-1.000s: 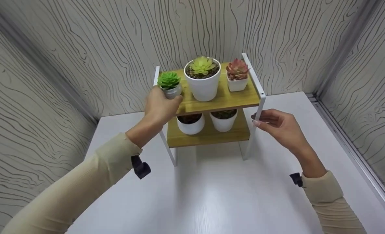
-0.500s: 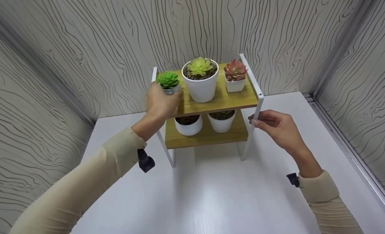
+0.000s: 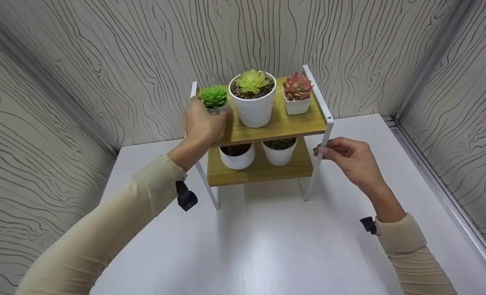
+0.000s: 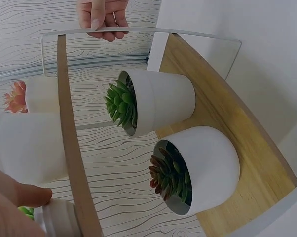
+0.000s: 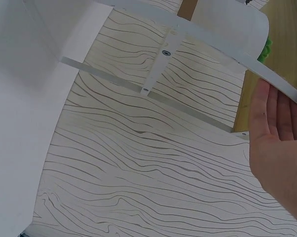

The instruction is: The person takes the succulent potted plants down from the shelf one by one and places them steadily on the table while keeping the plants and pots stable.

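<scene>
A white desk (image 3: 259, 246) carries a two-tier plant stand (image 3: 284, 131) with wooden shelves and white legs. I see a person's right hand (image 3: 355, 162) pinching the right front leg (image 3: 323, 137); the left hand (image 3: 204, 125) is curled in a grip. The tallest white pot (image 3: 254, 112), holding a yellow-green succulent (image 3: 252, 81), stands midway along the upper shelf (image 3: 263, 133). Below, a rounded pot (image 3: 238, 160) and a tapered pot (image 3: 280, 156) sit side by side. Upper right is a square pot (image 3: 297, 107) with a reddish succulent (image 3: 297, 85). Small too, the round pot (image 4: 58, 217) with bright green leaves (image 3: 213, 96) is at the upper shelf's left end, within the left hand's grip.
</scene>
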A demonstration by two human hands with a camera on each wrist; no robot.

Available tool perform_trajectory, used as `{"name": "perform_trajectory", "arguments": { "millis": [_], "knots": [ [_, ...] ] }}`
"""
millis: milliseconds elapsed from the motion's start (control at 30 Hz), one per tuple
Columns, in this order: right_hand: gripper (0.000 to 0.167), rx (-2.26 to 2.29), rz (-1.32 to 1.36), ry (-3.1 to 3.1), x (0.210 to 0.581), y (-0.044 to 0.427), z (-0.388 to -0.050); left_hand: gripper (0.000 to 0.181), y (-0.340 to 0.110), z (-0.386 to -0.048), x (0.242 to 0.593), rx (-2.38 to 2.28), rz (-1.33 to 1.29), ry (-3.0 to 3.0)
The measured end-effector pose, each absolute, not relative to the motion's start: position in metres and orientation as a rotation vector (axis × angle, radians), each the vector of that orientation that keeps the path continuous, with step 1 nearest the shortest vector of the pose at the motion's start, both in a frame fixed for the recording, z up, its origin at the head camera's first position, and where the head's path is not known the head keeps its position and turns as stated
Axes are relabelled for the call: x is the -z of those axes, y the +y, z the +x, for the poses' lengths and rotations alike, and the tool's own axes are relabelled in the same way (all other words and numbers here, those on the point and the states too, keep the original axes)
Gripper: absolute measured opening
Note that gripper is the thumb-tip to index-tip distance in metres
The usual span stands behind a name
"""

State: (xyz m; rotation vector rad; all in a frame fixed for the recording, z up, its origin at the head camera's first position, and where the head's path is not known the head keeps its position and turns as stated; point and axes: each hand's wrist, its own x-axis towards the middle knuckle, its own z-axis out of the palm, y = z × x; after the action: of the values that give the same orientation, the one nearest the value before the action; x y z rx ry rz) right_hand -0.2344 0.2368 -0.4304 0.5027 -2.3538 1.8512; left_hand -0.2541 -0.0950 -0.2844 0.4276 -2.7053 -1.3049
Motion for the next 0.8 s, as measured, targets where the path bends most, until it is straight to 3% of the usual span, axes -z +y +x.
{"name": "perform_trajectory", "arguments": {
  "millis": [467,800],
  "knots": [
    [0.029,-1.851,0.507,-2.352,0.4319,0.2373,-0.2351,0.062,-0.0955,-0.2557,0.2885,1.345,0.301,-2.670],
    [0.030,-1.830,0.481,-2.386,0.4310,0.2377,-0.2333,0.060,-0.0955,-0.2558,0.2834,1.349,0.353,-2.725]
  ]
}}
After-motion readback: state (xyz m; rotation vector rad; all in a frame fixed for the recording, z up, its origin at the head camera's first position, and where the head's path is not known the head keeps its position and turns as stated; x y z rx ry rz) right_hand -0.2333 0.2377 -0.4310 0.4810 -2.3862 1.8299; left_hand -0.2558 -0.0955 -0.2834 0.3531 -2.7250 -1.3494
